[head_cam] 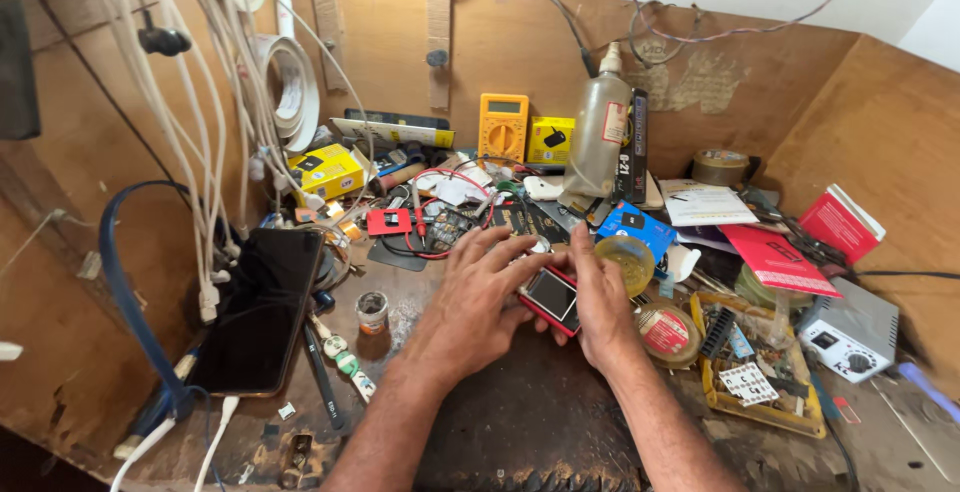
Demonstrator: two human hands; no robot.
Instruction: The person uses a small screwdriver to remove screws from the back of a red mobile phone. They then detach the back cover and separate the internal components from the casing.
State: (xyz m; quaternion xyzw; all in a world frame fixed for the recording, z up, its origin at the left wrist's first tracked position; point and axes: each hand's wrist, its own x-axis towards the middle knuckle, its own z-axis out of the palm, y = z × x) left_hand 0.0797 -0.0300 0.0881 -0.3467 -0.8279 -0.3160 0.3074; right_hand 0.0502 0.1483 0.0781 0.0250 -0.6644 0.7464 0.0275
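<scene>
Left hand: the left hand (pixel 478 297) lies flat with spread fingers on the left part of the small red phone (pixel 553 298); its fingertips reach toward 1 o'clock and press on the upper edge of the device.
Right hand: the right hand (pixel 604 302) holds the right side of the phone, the thumb on the screen edge, the other fingers curled behind it.
Grip: both hands are closed around the same phone, each from its own side; no hand is free.
Phone: it is at the centre of the bench, tilted, with the dark screen up and the red frame visible between the two hands.
Under the hands: a dark worn mat (pixel 540 422) covers the bench at 6 o'clock from the phone.
At 9 o'clock: a large black smartphone (pixel 262 307) lies screen up near the left wall, well apart from the hands; a small round tin (pixel 372 310) stands between it and the left hand.
At 3 o'clock: a round solder reel with red label (pixel 668 332) is just beside the right hand; a yellow tray (pixel 755 367) with small parts is further right.
At 12 o'clock: a yellow multimeter (pixel 503 127) leans on the back wall, and a grey plastic bottle (pixel 598 132) stands beside it.
At 10 o'clock: white cables (pixel 205 152) hang down the left wall.
</scene>
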